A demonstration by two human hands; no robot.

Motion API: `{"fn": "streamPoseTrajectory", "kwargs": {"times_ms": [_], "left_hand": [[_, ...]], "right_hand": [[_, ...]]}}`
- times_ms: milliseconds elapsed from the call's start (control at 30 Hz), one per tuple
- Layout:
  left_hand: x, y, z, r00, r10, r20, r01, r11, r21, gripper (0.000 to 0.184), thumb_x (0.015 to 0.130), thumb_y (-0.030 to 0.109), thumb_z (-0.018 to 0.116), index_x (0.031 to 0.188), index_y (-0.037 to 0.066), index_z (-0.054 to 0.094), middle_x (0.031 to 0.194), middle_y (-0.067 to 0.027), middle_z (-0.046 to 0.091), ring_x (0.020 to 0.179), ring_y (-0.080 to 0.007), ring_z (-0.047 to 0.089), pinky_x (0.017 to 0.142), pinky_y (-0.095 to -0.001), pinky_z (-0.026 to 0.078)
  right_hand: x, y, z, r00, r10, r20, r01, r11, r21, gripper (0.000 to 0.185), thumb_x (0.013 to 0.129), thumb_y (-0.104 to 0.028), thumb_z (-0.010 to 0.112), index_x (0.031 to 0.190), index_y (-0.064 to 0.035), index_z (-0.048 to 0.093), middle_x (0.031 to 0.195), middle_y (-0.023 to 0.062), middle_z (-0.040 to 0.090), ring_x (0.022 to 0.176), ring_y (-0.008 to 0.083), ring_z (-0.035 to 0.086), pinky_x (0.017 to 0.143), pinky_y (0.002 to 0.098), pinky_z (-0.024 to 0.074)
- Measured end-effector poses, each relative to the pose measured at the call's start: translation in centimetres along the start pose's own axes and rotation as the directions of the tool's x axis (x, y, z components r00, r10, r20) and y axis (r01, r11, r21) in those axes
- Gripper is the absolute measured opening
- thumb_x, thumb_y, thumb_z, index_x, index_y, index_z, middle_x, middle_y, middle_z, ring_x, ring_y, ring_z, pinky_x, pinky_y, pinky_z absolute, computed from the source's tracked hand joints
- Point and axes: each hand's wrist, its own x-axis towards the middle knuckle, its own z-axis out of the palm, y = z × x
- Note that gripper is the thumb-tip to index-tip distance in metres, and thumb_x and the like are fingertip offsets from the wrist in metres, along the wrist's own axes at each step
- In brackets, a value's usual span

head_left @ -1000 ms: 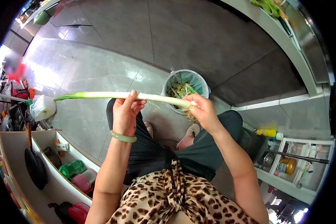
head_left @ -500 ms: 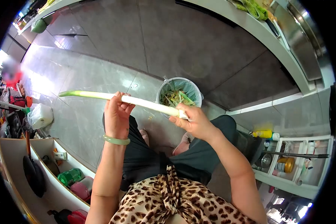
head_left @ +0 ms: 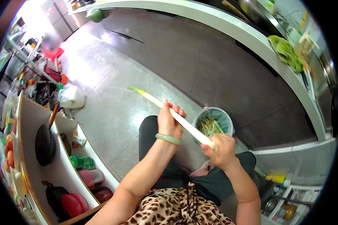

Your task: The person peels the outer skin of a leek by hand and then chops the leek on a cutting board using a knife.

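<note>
A long green onion [head_left: 192,129], white along most of its length with a pale green tip, slants across the space above my lap. My left hand [head_left: 170,120], with a pale green bangle at the wrist, is closed around its middle, toward the green part. The root end is in my right hand [head_left: 222,150], whose fingers are wrapped over it and hide the end itself. Just beyond the right hand stands a round bucket [head_left: 229,117] with a liner, holding green and pale vegetable scraps. The onion passes over the bucket's near left side.
Dark cabinets under a white counter [head_left: 214,15] run along the far side. At left is an open shelf unit [head_left: 69,129] with pans and a green bottle [head_left: 82,162]. A green cloth [head_left: 285,53] lies on the counter. A white rack [head_left: 289,200] with bottles stands at lower right.
The camera view has turned, so the bucket and hands appear farther right. The onion now slants more steeply, and my right hand is closed more fully over its root end.
</note>
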Motion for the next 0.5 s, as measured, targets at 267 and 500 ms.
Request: {"fn": "streamPoseTrajectory", "kwargs": {"times_ms": [267,500], "left_hand": [[-0.4,0.2,-1.5,0.974,-0.200,0.109,0.200,0.980,0.013,0.019,0.095,0.026,0.046,0.082,0.013,0.045,0.055,0.0066,0.040,0.044,-0.0069,0.038,0.046,-0.0229,0.038],[-2.6,-0.2,-2.6,0.887,-0.392,0.244,0.370,0.920,0.131,0.019,0.096,0.023,0.045,0.081,0.013,0.046,0.056,0.0070,0.039,0.045,-0.0057,0.039,0.046,-0.0212,0.037]], "right_hand": [[1.3,-3.0,0.6,0.974,-0.206,0.095,0.193,0.973,0.129,0.038,0.079,-0.033,0.069,0.060,-0.0080,0.047,0.052,0.0065,0.048,0.045,0.0244,0.052,0.043,0.0334,0.0415],[-0.1,-6.1,1.8,0.958,-0.218,0.186,0.079,0.824,0.561,0.019,0.080,-0.020,0.065,0.072,-0.0047,0.057,0.058,0.0102,0.056,0.049,0.0268,0.056,0.047,0.0347,0.0442]]}}
